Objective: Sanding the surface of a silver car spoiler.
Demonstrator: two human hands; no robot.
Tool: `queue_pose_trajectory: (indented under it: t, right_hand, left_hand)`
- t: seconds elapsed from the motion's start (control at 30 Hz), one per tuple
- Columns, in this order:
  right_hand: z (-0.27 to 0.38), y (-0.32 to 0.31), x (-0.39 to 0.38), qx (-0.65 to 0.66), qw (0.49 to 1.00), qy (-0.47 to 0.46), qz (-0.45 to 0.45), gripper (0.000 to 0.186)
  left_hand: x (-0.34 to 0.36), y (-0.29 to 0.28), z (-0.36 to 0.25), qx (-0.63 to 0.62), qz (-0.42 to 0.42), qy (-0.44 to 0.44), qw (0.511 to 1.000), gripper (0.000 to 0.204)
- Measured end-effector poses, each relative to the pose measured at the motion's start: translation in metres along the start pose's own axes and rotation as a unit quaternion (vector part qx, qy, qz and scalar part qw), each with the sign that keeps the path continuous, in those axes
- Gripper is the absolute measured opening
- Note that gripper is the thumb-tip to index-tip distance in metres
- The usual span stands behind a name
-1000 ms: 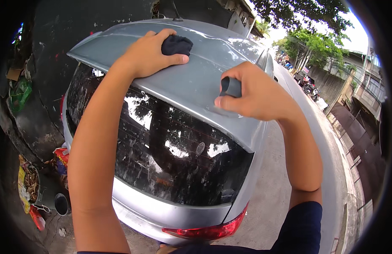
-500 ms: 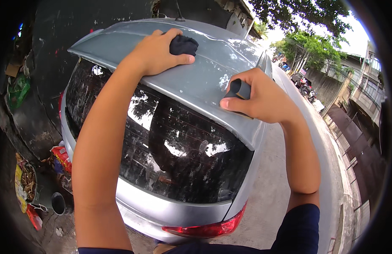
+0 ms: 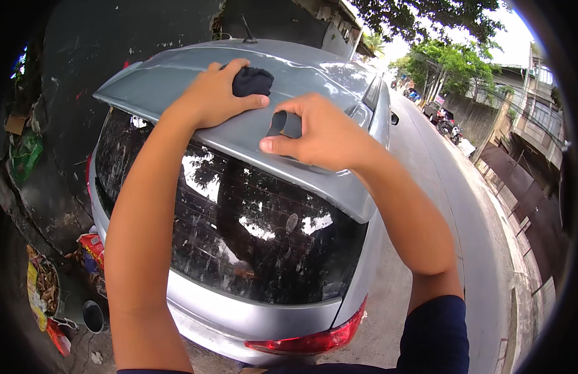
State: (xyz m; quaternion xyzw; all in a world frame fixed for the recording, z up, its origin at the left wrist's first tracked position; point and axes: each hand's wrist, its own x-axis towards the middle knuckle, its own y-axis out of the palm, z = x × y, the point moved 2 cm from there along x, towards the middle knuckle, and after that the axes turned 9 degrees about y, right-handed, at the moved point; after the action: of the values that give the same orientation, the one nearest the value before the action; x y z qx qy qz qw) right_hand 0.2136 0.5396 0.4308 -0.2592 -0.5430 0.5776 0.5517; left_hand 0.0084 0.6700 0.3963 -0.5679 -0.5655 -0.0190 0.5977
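A silver-grey car's rear spoiler lies under both of my hands, its surface dull and patchy with whitish marks. My left hand rests on the spoiler's middle, fingers curled round a bunched dark cloth, with the thumb stretched along its near side. To the right of it, my right hand grips a curled sheet of dark grey sandpaper between thumb and fingers. The sheet's lower part, against the spoiler, is mostly hidden by that hand.
Below the spoiler is the dusty rear window, then a red tail light. A dark wall stands close on the left, with a bucket and litter bags at its foot. A road runs along the right, motorbikes farther off.
My right hand has slid left along the spoiler with the sandpaper, closer to my left hand. The left hand keeps its hold on the cloth, and the view has shifted slightly.
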Motion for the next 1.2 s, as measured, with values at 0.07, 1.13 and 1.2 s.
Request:
queue_pose_trajectory:
  t: [0.07,1.13,1.2]
  right_hand:
    - [-0.007,0.001,-0.002,0.025,0.999,-0.037,0.001,0.039]
    - [0.003,0.007,-0.028,0.049,0.997,-0.056,-0.035,0.042]
    - [0.011,0.009,-0.012,0.014,0.997,-0.058,-0.045,0.043]
  left_hand:
    - [-0.004,-0.004,0.000,0.000,0.007,-0.008,1.000,0.101]
    - [-0.007,-0.001,0.007,0.024,-0.015,0.003,1.000,0.103]
    - [0.000,0.003,0.001,-0.005,-0.029,0.016,0.999,0.103]
